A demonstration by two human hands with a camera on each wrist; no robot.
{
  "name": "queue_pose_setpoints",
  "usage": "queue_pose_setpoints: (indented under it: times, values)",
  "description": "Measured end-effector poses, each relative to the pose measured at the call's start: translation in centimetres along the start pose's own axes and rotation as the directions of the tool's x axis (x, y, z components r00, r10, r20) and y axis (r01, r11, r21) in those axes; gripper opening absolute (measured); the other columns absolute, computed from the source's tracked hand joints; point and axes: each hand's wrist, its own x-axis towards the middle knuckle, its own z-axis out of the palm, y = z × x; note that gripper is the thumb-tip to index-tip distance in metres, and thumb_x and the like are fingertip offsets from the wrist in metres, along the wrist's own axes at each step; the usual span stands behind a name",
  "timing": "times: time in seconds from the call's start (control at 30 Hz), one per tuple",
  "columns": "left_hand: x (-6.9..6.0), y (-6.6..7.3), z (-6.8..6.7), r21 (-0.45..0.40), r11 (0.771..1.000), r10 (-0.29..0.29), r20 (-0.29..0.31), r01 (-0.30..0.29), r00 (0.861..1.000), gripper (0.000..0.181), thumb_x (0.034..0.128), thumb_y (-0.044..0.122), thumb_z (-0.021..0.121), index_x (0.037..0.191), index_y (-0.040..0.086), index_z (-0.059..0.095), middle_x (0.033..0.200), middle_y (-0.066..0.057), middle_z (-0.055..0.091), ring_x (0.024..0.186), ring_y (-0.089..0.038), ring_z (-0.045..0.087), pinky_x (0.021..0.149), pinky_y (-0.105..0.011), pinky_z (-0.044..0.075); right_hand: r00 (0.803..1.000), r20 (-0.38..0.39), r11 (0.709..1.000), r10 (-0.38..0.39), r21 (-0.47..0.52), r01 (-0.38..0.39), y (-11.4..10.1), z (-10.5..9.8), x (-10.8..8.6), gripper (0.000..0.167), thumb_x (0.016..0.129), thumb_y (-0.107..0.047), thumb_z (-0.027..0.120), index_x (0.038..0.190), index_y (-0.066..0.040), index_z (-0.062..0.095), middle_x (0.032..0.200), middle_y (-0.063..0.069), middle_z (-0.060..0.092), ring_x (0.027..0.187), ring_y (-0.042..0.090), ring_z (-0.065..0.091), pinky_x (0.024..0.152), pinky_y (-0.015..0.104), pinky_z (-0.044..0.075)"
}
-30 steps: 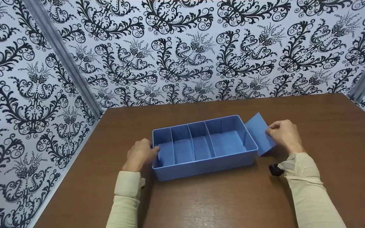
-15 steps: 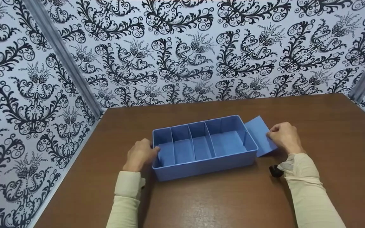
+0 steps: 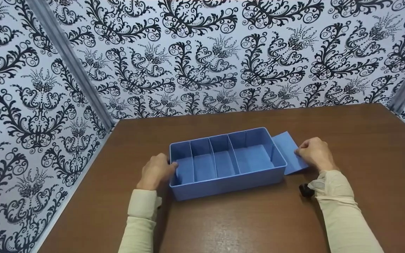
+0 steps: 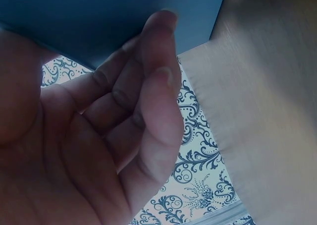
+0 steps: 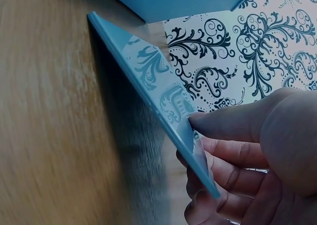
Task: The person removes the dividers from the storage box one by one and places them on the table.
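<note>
Box point(image 3: 229, 184): blue, open-topped, four compartments in a row, on a brown table point(image 3: 223, 225). Left hand point(image 3: 156, 171): at the box's left end, gripping it, thumb over the rim, fingers curled outside. Panel point(image 3: 288, 153): blue, flat, tilted, just beside the box's right end. Right hand point(image 3: 315, 153): right of the box, thumb and fingers pinching the panel. Patterned wall point(image 3: 206, 52): behind the box.
</note>
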Motion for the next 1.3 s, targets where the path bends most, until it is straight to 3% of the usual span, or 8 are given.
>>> queue_pose_setpoints:
  times: [0.2,0.5,1.17,1.3]
  values:
    - [-0.22,0.10,0.01,-0.025,1.000,-0.010,0.014,0.010,1.000,0.028,0.0970,0.028,0.060,0.097,0.001,0.069,0.074,-0.008,0.058,0.067,-0.021,0.057,0.056,-0.032,0.040,1.000,0.009,0.999,-0.022,-0.031,0.022,0.25,0.14,0.05,0.027,0.088,-0.019,0.066,0.097,0.005,0.074,0.105,0.027,0.068,0.094,0.039,0.060,0.078,0.048,0.048]
    - [-0.14,0.13,-0.07,-0.013,1.000,-0.015,0.016,0.016,1.000,0.031,0.0967,0.029,0.061,0.104,-0.001,0.069,0.081,-0.010,0.061,0.072,-0.023,0.059,0.059,-0.034,0.042,0.999,0.053,0.999,0.005,-0.034,-0.004,0.22,0.24,-0.06,0.025,0.089,-0.018,0.066,0.095,0.005,0.073,0.093,0.021,0.068,0.084,0.031,0.059,0.070,0.040,0.046]
    - [0.08,0.06,-0.05,-0.009,1.000,-0.023,0.029,0.024,0.999,0.029,0.0968,0.029,0.060,0.098,0.001,0.069,0.078,-0.008,0.059,0.070,-0.022,0.057,0.060,-0.035,0.041,1.000,0.007,0.999,-0.015,-0.039,0.016,0.75,0.50,0.01,0.021,0.085,-0.015,0.061,0.086,0.000,0.076,0.090,0.017,0.072,0.082,0.031,0.063,0.067,0.040,0.048]
    - [0.08,0.07,-0.09,-0.002,1.000,-0.028,0.032,0.028,0.999,0.029,0.0969,0.029,0.060,0.097,0.002,0.069,0.079,-0.008,0.059,0.071,-0.022,0.057,0.060,-0.035,0.042,1.000,0.009,0.999,-0.016,-0.036,0.017,0.85,0.51,0.03,0.023,0.086,-0.015,0.061,0.090,0.002,0.076,0.093,0.020,0.072,0.083,0.031,0.064,0.067,0.039,0.048]
